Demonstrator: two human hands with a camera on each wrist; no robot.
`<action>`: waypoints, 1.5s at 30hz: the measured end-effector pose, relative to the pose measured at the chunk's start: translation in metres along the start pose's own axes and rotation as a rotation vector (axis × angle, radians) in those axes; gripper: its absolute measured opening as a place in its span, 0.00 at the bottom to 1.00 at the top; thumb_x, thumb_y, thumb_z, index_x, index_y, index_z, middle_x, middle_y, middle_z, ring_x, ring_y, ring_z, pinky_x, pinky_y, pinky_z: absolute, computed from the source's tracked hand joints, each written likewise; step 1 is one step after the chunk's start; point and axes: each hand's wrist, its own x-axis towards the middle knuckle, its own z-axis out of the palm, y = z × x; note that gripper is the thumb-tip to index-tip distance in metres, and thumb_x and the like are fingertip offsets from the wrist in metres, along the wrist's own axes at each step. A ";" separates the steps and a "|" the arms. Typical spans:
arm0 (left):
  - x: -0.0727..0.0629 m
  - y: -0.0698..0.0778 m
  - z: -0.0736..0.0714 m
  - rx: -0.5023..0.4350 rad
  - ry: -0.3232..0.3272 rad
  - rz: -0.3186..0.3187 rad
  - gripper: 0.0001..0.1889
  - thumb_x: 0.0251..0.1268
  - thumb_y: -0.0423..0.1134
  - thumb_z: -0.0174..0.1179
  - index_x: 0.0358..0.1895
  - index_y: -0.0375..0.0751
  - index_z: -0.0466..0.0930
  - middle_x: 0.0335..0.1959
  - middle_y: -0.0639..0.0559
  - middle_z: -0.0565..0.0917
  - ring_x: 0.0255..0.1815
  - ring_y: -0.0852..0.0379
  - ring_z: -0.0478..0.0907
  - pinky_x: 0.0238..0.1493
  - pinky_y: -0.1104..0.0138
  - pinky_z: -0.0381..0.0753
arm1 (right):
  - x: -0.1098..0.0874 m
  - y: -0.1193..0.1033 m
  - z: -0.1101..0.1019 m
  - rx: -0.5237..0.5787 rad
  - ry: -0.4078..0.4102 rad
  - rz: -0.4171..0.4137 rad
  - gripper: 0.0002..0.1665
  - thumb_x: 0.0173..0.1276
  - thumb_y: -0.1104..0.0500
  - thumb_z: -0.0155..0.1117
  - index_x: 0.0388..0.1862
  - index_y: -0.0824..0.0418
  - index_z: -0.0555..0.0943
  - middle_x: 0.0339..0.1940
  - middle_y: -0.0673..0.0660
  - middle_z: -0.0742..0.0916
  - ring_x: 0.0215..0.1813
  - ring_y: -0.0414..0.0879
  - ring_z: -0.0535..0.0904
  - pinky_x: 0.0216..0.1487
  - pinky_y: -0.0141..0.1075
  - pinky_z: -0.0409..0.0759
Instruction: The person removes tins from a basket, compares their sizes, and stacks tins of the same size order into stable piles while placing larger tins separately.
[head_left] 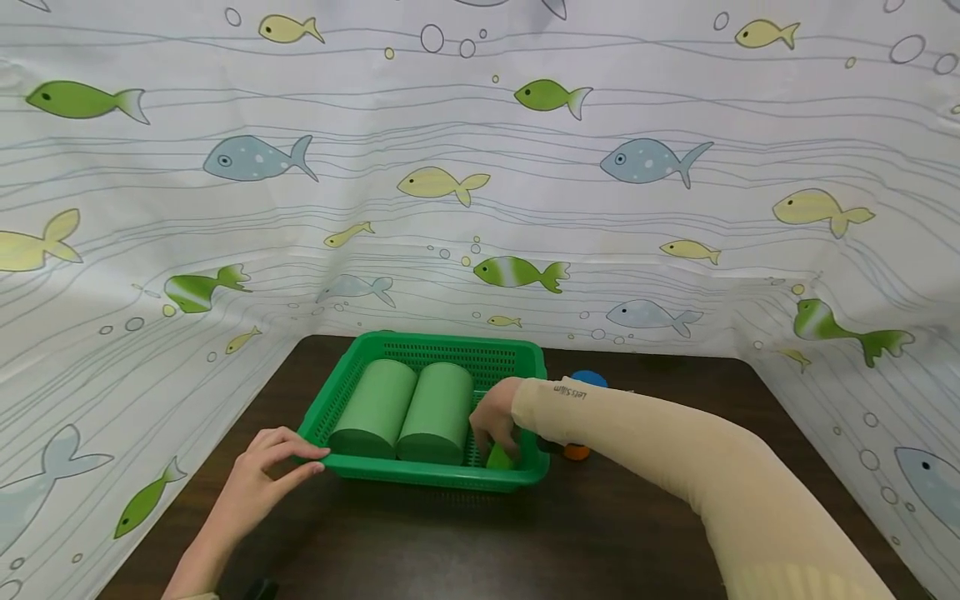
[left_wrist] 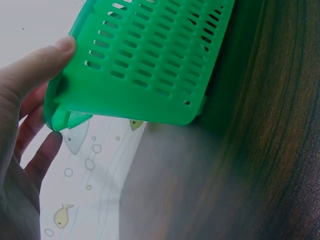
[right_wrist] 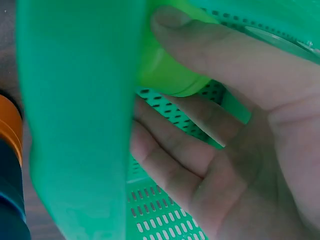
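A green perforated basket [head_left: 431, 472] stands on the dark table. Two pale green cylinders [head_left: 377, 398] lie side by side in its left and middle part. My left hand [head_left: 262, 467] pinches the basket's near left corner; in the left wrist view the thumb [left_wrist: 64, 46] lies on one side of the rim, fingers on the other. My right hand [head_left: 497, 417] reaches inside the right end and holds a small lime-green rounded piece [right_wrist: 172, 70], its thumb on top and the other fingers beneath. Most of that piece is hidden from the head view by the hand.
Just right of the basket, partly behind the right forearm, are a blue round thing [head_left: 590, 378] and an orange one [head_left: 577, 452]. A white sheet [head_left: 450, 125] with printed fish hangs round the back and sides of the wooden table [head_left: 465, 550].
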 end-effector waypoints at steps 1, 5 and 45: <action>0.000 0.000 0.000 0.006 -0.008 -0.007 0.21 0.38 0.23 0.76 0.37 0.50 0.90 0.35 0.66 0.81 0.48 0.71 0.67 0.47 0.81 0.64 | 0.000 0.000 0.001 0.013 -0.002 0.000 0.31 0.61 0.57 0.74 0.61 0.34 0.79 0.62 0.40 0.82 0.46 0.35 0.82 0.42 0.31 0.81; 0.000 -0.001 0.001 0.019 -0.032 -0.031 0.20 0.40 0.24 0.76 0.37 0.50 0.90 0.35 0.66 0.81 0.48 0.71 0.67 0.47 0.81 0.64 | 0.002 0.003 0.005 0.080 -0.005 -0.002 0.30 0.61 0.59 0.74 0.60 0.35 0.81 0.58 0.41 0.83 0.42 0.36 0.81 0.42 0.31 0.82; 0.000 0.002 0.002 -0.011 0.000 0.014 0.21 0.36 0.21 0.76 0.37 0.46 0.90 0.34 0.63 0.81 0.48 0.71 0.67 0.51 0.83 0.63 | -0.096 0.023 0.046 0.841 0.968 -0.226 0.31 0.63 0.61 0.71 0.66 0.47 0.77 0.57 0.51 0.82 0.50 0.46 0.81 0.52 0.34 0.83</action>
